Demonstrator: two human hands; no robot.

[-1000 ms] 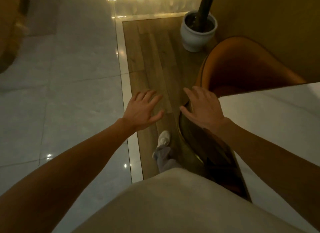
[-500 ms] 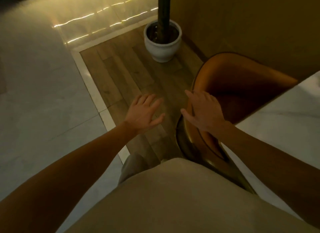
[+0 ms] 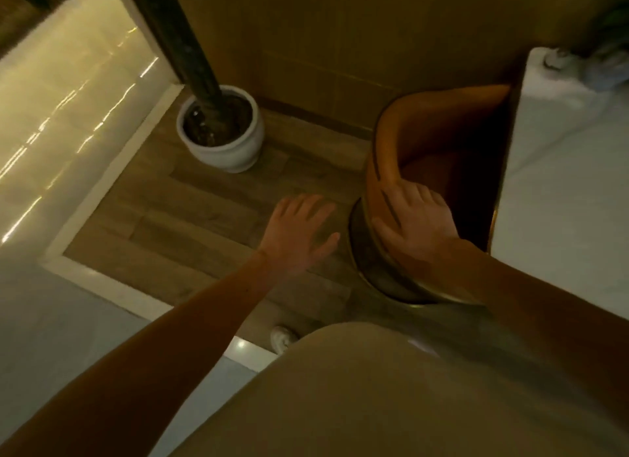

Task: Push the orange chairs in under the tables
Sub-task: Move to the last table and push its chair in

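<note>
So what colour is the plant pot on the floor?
The pot is white, seen in the head view.

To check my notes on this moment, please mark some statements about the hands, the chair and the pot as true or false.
1. The right hand lies on the back of the orange chair. True.
2. The left hand grips the chair. False: it hovers open above the wooden floor.
3. A white pot stands left of the chair. True.
4. The chair stands well apart from the white table. False: the table's edge covers part of its seat.
</note>
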